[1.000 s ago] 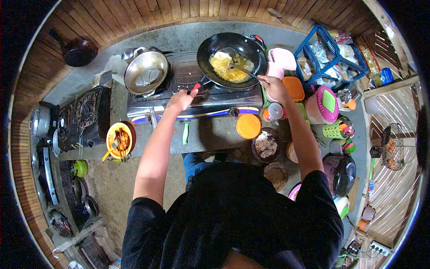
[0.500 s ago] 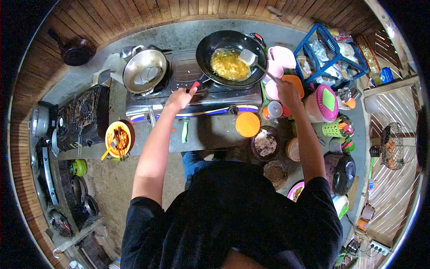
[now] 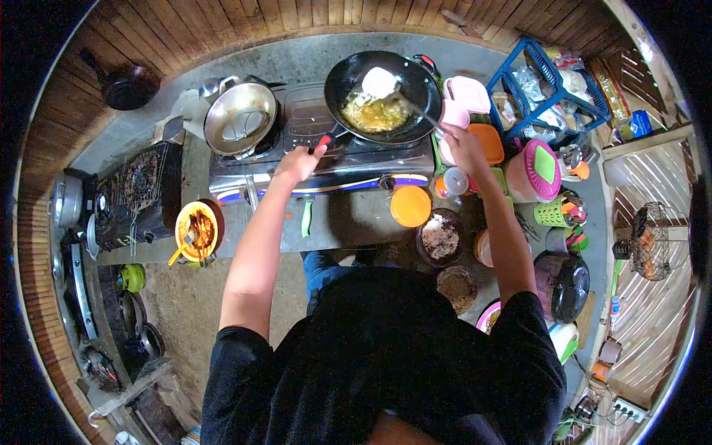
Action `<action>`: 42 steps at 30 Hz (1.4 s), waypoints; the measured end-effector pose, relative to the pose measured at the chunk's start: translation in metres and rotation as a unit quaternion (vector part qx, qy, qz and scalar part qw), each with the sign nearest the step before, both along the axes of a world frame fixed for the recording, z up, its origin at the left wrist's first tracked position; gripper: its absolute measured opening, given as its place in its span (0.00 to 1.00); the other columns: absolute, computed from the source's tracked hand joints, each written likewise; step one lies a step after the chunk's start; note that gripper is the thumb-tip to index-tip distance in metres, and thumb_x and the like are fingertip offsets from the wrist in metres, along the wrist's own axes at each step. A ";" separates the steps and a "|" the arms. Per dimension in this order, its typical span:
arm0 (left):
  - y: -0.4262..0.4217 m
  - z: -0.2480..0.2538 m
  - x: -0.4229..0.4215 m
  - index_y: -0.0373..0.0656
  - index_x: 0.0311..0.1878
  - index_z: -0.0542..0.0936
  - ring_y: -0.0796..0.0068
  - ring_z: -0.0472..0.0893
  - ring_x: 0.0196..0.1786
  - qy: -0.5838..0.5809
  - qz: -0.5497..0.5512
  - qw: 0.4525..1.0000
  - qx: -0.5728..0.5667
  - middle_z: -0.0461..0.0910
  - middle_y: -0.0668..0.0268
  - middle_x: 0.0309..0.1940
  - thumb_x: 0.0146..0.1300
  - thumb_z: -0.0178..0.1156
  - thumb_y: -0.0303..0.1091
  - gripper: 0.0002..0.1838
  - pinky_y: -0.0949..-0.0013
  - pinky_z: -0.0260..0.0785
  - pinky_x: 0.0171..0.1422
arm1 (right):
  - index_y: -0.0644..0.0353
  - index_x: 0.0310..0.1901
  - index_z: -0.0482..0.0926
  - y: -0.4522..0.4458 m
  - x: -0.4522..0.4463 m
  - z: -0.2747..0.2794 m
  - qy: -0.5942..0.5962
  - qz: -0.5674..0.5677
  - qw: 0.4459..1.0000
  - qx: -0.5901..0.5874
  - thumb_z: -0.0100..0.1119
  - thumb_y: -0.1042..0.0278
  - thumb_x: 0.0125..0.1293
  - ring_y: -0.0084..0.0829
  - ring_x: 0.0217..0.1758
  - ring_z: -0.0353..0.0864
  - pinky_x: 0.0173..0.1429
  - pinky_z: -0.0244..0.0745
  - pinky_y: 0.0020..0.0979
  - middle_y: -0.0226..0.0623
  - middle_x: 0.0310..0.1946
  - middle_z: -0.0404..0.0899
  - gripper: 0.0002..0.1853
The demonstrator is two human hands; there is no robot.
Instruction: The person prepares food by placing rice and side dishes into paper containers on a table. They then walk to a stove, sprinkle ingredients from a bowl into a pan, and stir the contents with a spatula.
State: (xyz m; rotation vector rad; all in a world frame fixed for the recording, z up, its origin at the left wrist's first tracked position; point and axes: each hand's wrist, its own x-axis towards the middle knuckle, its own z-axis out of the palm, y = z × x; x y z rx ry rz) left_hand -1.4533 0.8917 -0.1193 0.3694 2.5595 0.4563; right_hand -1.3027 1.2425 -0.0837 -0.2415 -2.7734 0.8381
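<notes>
A black wok [image 3: 411, 81] sits on the right burner of the gas stove [image 3: 319, 169], with yellow, wet-looking food [image 3: 374, 116] in its bottom. My left hand [image 3: 298, 164] is wrapped round the wok's handle, whose red end [image 3: 324, 140] shows past the fingers. With my right hand [image 3: 464, 147] I grip the handle of a metal spatula [image 3: 380, 83]. Its broad blade, bright with reflected light, is over the far part of the food. I cannot tell whether the blade touches the wok.
A second metal pan [image 3: 240, 119] is on the left burner. An orange-lidded container [image 3: 410, 206], a green-handled knife [image 3: 306, 219] and an orange bowl of red sauce [image 3: 197, 231] are along the counter's front. Plastic boxes and a blue rack [image 3: 535, 70] stand at the right.
The spatula blade has moved left and away from me across the wok. My right hand has shifted slightly left; the left hand stays on the wok handle.
</notes>
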 end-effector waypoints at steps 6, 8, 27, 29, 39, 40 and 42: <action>0.000 -0.002 0.001 0.33 0.57 0.73 0.49 0.72 0.61 0.020 -0.009 1.000 0.006 0.74 0.44 0.55 0.64 0.40 0.65 0.40 0.56 0.62 0.66 | 0.59 0.52 0.77 0.003 -0.011 0.002 -0.025 -0.087 0.983 0.157 0.51 0.70 0.63 0.51 0.42 0.80 0.47 0.74 0.45 0.56 0.40 0.79 0.16; 0.000 0.007 0.005 0.32 0.57 0.73 0.49 0.72 0.61 0.005 0.005 1.000 0.016 0.74 0.44 0.54 0.64 0.39 0.65 0.40 0.56 0.62 0.66 | 0.59 0.52 0.77 0.008 -0.015 -0.009 -0.043 -0.095 0.976 0.193 0.51 0.70 0.63 0.51 0.41 0.80 0.47 0.74 0.45 0.56 0.40 0.79 0.16; -0.002 -0.017 -0.006 0.32 0.56 0.73 0.49 0.72 0.60 0.015 -0.010 1.000 0.023 0.74 0.43 0.54 0.64 0.39 0.66 0.41 0.56 0.62 0.66 | 0.59 0.51 0.77 0.028 -0.008 -0.008 0.011 -0.063 0.979 0.194 0.51 0.67 0.64 0.50 0.40 0.80 0.42 0.75 0.46 0.52 0.36 0.80 0.15; -0.003 -0.021 -0.008 0.32 0.55 0.74 0.49 0.72 0.60 0.011 -0.014 0.999 0.027 0.74 0.43 0.53 0.64 0.39 0.66 0.41 0.56 0.62 0.65 | 0.59 0.48 0.78 0.035 -0.004 -0.011 -0.009 -0.085 0.965 0.248 0.50 0.65 0.64 0.50 0.39 0.80 0.42 0.74 0.48 0.51 0.35 0.80 0.13; 0.000 -0.005 0.001 0.33 0.58 0.72 0.49 0.72 0.61 0.018 0.001 1.000 0.024 0.74 0.44 0.55 0.64 0.39 0.66 0.41 0.57 0.62 0.65 | 0.61 0.48 0.80 0.023 0.006 -0.010 -0.087 0.087 0.990 -0.069 0.52 0.66 0.63 0.48 0.38 0.83 0.44 0.76 0.42 0.52 0.34 0.82 0.15; 0.000 0.001 0.002 0.33 0.59 0.71 0.50 0.71 0.61 0.008 0.000 1.000 0.017 0.73 0.44 0.55 0.64 0.39 0.66 0.41 0.57 0.62 0.66 | 0.61 0.49 0.80 0.018 0.004 -0.010 -0.060 0.081 0.993 -0.061 0.53 0.66 0.63 0.47 0.38 0.83 0.44 0.76 0.41 0.52 0.35 0.82 0.15; 0.000 0.003 0.003 0.33 0.60 0.70 0.50 0.71 0.62 -0.003 -0.001 1.000 0.009 0.73 0.44 0.56 0.64 0.39 0.65 0.41 0.58 0.61 0.66 | 0.61 0.50 0.79 0.015 0.001 -0.011 -0.035 0.076 0.995 -0.053 0.54 0.66 0.63 0.47 0.38 0.83 0.44 0.76 0.40 0.52 0.35 0.82 0.16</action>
